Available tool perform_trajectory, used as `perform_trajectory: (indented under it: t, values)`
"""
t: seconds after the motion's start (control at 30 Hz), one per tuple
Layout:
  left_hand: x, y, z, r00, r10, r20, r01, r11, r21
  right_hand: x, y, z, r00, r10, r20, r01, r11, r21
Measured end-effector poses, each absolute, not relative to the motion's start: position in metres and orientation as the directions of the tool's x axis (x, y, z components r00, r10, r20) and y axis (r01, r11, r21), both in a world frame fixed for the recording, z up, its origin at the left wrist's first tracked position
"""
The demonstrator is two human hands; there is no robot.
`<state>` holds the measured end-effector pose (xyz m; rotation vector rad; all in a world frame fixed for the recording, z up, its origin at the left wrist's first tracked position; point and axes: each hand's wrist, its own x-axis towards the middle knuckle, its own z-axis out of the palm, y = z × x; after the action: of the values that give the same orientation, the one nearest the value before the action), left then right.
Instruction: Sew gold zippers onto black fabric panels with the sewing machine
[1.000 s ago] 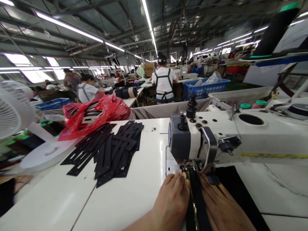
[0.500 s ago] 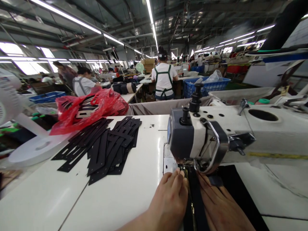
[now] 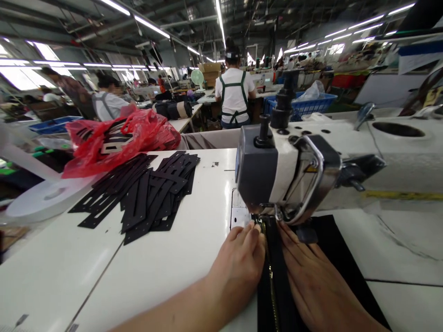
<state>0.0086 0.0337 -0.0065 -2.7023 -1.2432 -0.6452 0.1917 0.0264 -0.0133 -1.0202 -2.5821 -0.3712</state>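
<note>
A black zipper (image 3: 271, 272) with gold teeth runs lengthwise toward the presser foot of a sewing machine (image 3: 258, 170). My left hand (image 3: 240, 265) lies along the zipper's left side, its fingers curled and closed on the edge near the needle area. To the right, my right hand (image 3: 313, 279) rests flat on black fabric (image 3: 341, 258), fingers stretched toward the foot. The fingertips of both hands are close to the foot, and the machine head partly covers the right ones. The needle itself is hidden.
Left on the white table (image 3: 173, 267) lies a pile of black cut-out strips (image 3: 155, 193). Behind it sits a red plastic bag (image 3: 138, 131) of similar pieces. A white fan base (image 3: 44, 198) stands far left. Ahead, a person (image 3: 235, 90) faces away near a blue basket (image 3: 311, 106).
The view has tilted down, so the table, machine and hands appear higher. Both hands stay by the presser foot in nearly the same pose, and more of the left forearm shows.
</note>
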Motion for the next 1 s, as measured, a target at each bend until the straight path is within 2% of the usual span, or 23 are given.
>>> perform_trajectory:
  t: [0.23,0.4,0.57,0.73,1.0]
  values:
    - [0.008,0.039,-0.001,0.607,0.692,0.391,0.735,-0.676,0.055,0.19,0.031,-0.017,-0.673,0.595,0.44,0.699,0.706,0.114]
    - [0.007,0.044,-0.002,0.607,0.702,0.373,0.726,-0.68,0.099,0.191,0.038,-0.02,-0.667,0.603,0.438,0.697,0.713,0.079]
    - [0.003,0.045,-0.002,0.564,0.697,0.443,0.727,-0.673,0.136,0.194,0.038,-0.017,-0.645,0.621,0.446,0.706,0.707,0.037]
    - [-0.002,0.027,-0.005,0.606,0.598,0.524,0.654,-0.75,0.099,0.199,0.022,-0.022,-0.675,0.563,0.477,0.681,0.725,0.106]
    - [0.0,0.03,-0.004,0.61,0.588,0.532,0.657,-0.75,0.076,0.198,0.027,-0.023,-0.676,0.576,0.459,0.686,0.72,0.107]
